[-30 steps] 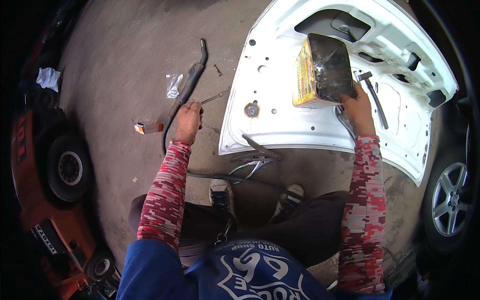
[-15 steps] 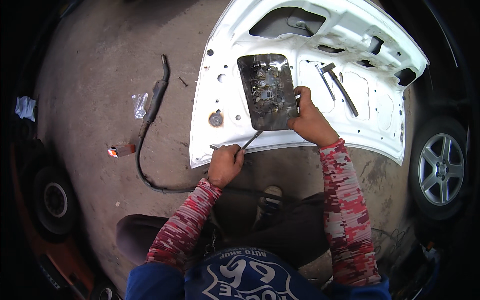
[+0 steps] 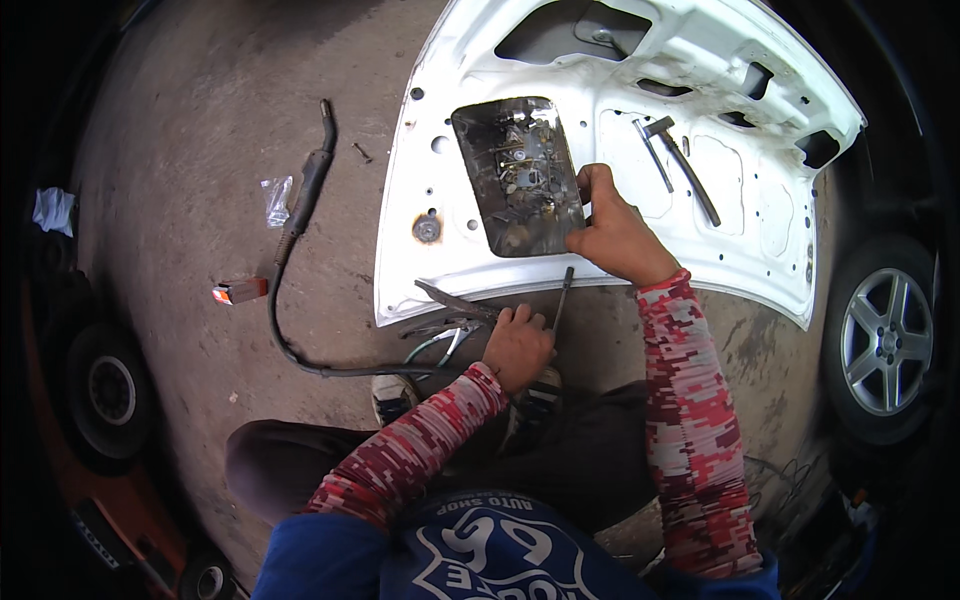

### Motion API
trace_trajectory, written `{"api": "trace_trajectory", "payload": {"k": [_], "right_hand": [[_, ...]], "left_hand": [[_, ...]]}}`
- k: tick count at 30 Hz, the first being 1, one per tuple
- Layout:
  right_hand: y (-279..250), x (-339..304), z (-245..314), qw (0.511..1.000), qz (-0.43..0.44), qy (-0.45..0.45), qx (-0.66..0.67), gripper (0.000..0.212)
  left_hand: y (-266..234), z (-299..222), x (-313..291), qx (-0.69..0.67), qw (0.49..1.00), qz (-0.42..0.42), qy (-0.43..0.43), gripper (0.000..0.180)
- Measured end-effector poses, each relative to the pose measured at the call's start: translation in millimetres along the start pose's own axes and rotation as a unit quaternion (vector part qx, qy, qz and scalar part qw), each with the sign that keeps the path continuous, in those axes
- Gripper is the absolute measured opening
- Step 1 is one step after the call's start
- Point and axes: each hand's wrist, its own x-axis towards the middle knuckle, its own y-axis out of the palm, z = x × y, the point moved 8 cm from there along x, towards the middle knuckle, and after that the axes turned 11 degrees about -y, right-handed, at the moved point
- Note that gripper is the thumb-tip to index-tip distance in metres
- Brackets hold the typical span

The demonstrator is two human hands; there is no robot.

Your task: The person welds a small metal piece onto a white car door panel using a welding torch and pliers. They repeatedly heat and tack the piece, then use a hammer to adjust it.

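My right hand (image 3: 622, 232) is closed on the right edge of a dark metal tray (image 3: 478, 150), thumb and fingers gripping its rim. Small metal parts (image 3: 530, 160) lie loose inside the tray, which is over the white car hood panel (image 3: 405, 250). Closer to my body, my left hand (image 3: 519, 348) is curled around a thin metal rod-like tool (image 3: 565, 295) that points up past the hood's near edge. A dark flat bar (image 3: 455, 299) sticks out to the left of that hand; whether the hand holds it too is hidden.
A hammer (image 3: 690, 180) and a metal rod (image 3: 654, 157) lie on the hood. On the floor to the left are a welding torch (image 3: 312, 185) with its cable, a clear plastic bag (image 3: 277, 200), a small box (image 3: 240, 291) and a bolt (image 3: 361, 153). A car wheel (image 3: 885, 340) stands at right.
My left hand has moved right and toward my body with the rod-like tool, uncovering the dark bar. The tray has shifted slightly left, still in my right hand.
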Motion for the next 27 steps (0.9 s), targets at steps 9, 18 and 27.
{"api": "trace_trajectory", "payload": {"k": [9,18,27], "right_hand": [[4,2,5,1.000,0.003,-0.021,0.002,0.062],[6,1,12,0.997,0.064,0.016,-0.038,0.058],[13,8,-2,0.997,0.021,-0.043,-0.065,0.048]], "left_hand": [[-91,45,-7,-0.434,0.812,0.366,-0.132,0.028],[-148,106,127,-0.600,0.737,-0.085,-0.301,0.030],[-68,101,199,-0.128,0.914,0.008,-0.385,0.084]]}}
